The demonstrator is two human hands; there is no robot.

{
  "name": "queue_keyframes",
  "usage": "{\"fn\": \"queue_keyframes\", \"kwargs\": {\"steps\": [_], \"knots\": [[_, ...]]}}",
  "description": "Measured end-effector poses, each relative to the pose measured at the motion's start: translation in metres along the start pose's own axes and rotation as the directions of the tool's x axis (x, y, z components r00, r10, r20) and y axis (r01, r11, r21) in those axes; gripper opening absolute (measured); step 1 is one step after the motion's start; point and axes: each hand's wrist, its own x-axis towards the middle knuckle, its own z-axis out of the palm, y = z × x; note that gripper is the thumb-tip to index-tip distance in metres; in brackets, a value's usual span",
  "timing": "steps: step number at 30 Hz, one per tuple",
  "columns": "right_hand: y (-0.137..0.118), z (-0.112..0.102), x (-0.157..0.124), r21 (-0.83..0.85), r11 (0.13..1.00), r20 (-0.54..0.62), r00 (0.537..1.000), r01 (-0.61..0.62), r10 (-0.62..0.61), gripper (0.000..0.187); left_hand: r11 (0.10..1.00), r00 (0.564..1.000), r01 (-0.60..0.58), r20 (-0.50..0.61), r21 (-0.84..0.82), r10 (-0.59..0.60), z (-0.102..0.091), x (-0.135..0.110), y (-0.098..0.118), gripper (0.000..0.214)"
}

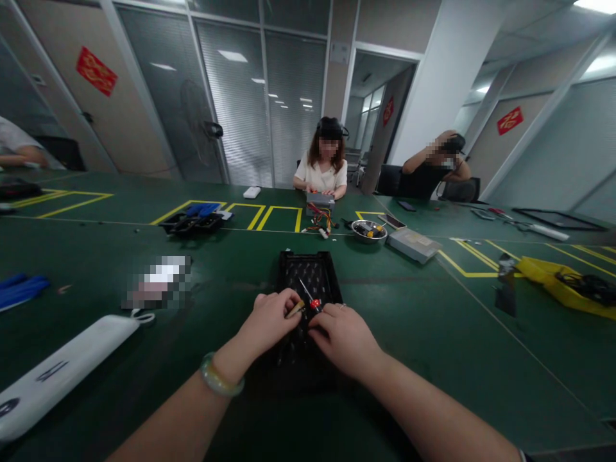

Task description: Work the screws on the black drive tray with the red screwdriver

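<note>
A shallow black tray [333, 277] with a patterned dark bottom lies on the table in front of me. Over it, my left hand [269, 322] is closed, pinching a small tan piece [295, 309] whose kind I cannot make out. My right hand [350, 335] is closed round a screwdriver [315, 304] with a red and black handle; its thin metal shaft points up and to the left. The two hands are close together but apart. My fingers hide part of the handle and the near part of the tray is dark.
A long white device [72, 369] and a phone [161, 282] lie at left, with blue gloves [22, 290]. Farther off are a black tray with blue items [195, 219], a metal bowl [369, 231], a grey box [414, 244] and a yellow bag [543, 273]. Co-workers sit across the green table [433, 333].
</note>
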Motion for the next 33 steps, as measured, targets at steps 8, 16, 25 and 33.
{"fn": "queue_keyframes", "kwargs": {"steps": [8,16,25,33], "knots": [[-0.002,0.002,-0.002,0.116,0.988,-0.153,0.981,-0.099,0.116,0.031,0.792,0.994,0.054,-0.045,-0.608,-0.103,-0.01,-0.001,0.006,0.052],[0.0,0.01,-0.002,0.261,0.96,-0.17,0.974,-0.101,0.148,0.052,0.621,0.993,0.059,-0.018,-0.782,-0.117,0.002,-0.002,0.011,0.037],[0.005,0.006,0.001,0.385,0.919,-0.212,0.961,-0.088,0.181,0.039,0.546,0.995,0.059,0.003,-0.836,-0.102,-0.007,-0.003,0.015,0.032],[0.014,0.002,0.003,0.45,0.89,-0.294,0.93,-0.071,0.223,0.027,0.442,0.995,0.1,0.091,-0.891,-0.042,-0.004,-0.001,0.01,0.032]]}}
